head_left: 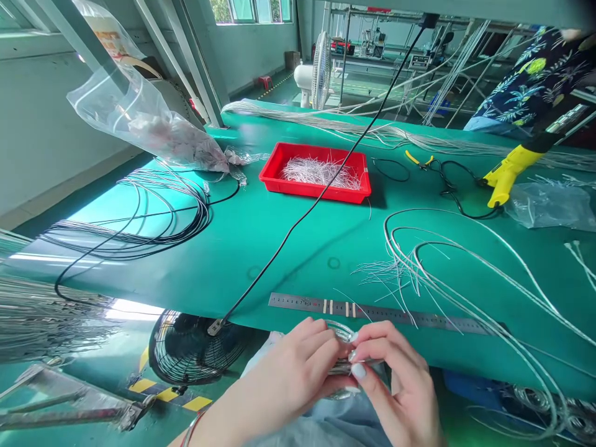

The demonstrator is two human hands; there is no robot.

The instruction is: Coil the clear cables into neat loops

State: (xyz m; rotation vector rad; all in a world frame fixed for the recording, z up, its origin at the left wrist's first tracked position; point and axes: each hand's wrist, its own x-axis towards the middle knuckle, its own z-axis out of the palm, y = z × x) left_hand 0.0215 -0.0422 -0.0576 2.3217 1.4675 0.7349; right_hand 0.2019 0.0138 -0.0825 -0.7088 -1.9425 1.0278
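Note:
My left hand (307,363) is closed around a small coil of clear-silver cable (342,330), held at the table's front edge above my lap. My right hand (395,379) meets it from the right, thumb and fingertips pinched together on the cable where it leaves the left fingers. The exact spot between the fingertips is partly hidden. Just beyond the hands lies a steel ruler (298,302) with pale strips across it. Loose silvery cables (465,298) with frayed thin wire ends curve over the table to the right, some ends resting across the ruler.
A red tray (316,194) holds short white wire scraps. Black cable coils (186,233) lie left, near a clear plastic bag (162,127). A yellow heat gun (510,174) and yellow-handled cutters (419,160) sit right. A black cord (298,220) crosses the view; a floor fan (186,347) stands below.

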